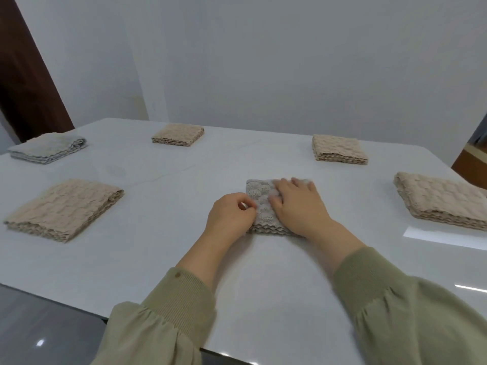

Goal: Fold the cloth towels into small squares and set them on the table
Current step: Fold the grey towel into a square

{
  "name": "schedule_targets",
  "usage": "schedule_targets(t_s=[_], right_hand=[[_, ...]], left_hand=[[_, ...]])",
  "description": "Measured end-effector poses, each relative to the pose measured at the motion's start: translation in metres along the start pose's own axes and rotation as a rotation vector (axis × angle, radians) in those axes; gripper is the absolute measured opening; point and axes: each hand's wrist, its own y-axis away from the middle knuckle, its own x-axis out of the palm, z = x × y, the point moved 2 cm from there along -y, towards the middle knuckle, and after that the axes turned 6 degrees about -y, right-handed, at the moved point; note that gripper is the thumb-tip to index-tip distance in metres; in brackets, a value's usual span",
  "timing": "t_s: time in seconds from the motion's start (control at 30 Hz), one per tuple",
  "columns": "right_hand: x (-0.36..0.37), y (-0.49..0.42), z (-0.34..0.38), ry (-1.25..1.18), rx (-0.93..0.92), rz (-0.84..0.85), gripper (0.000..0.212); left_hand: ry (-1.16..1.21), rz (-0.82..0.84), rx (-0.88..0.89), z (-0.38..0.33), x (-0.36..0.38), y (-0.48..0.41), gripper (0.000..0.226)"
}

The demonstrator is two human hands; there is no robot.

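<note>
A small grey textured towel (259,198), folded into a square, lies on the white table (171,246) in front of me. My right hand (297,206) lies flat on top of it with fingers spread, pressing it down. My left hand (232,216) is at the towel's left edge, fingers curled and pinching that edge. Several other folded towels sit around the table: beige ones at near left (63,209), back middle (178,135), back right (338,148) and far right (442,201), and a grey one at the back left (47,148).
A white wall stands behind the table, with a dark brown door frame (23,75) at the far left. The table's near edge runs diagonally at lower left, with dark glossy floor (39,333) below it. My green sleeves fill the bottom of the view.
</note>
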Motion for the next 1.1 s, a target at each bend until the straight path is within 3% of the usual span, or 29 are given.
schedule_targets(t_s=[0.07, 0.17, 0.33, 0.5, 0.67, 0.93, 1.03, 1.1], right_hand=[[0.017, 0.0, -0.007, -0.004, 0.063, 0.187, 0.055], [0.019, 0.001, -0.009, 0.007, 0.064, 0.156, 0.056], [0.018, 0.003, -0.004, 0.032, 0.065, 0.148, 0.056], [0.02, 0.002, -0.005, 0.049, 0.068, 0.139, 0.057], [0.021, 0.003, -0.004, 0.061, 0.069, 0.124, 0.057], [0.015, 0.004, -0.006, -0.134, 0.117, 0.094, 0.05], [0.002, 0.009, -0.011, -0.299, 0.134, -0.116, 0.045], [-0.001, 0.011, -0.014, -0.261, 0.137, -0.164, 0.045]], left_hand=[[0.016, -0.04, -0.021, 0.001, 0.001, -0.006, 0.017], [0.042, -0.113, -0.091, 0.008, 0.001, -0.023, 0.027], [0.308, -0.142, -0.228, 0.005, 0.006, -0.051, 0.03], [0.207, -0.177, -0.212, -0.003, 0.019, -0.07, 0.033], [0.161, -0.207, -0.151, -0.001, 0.024, -0.078, 0.009], [-0.043, -0.24, -0.056, 0.005, 0.027, -0.077, 0.014], [-0.123, -0.267, 0.129, -0.002, 0.017, -0.064, 0.029], [-0.208, -0.197, 0.305, -0.012, 0.016, -0.054, 0.033]])
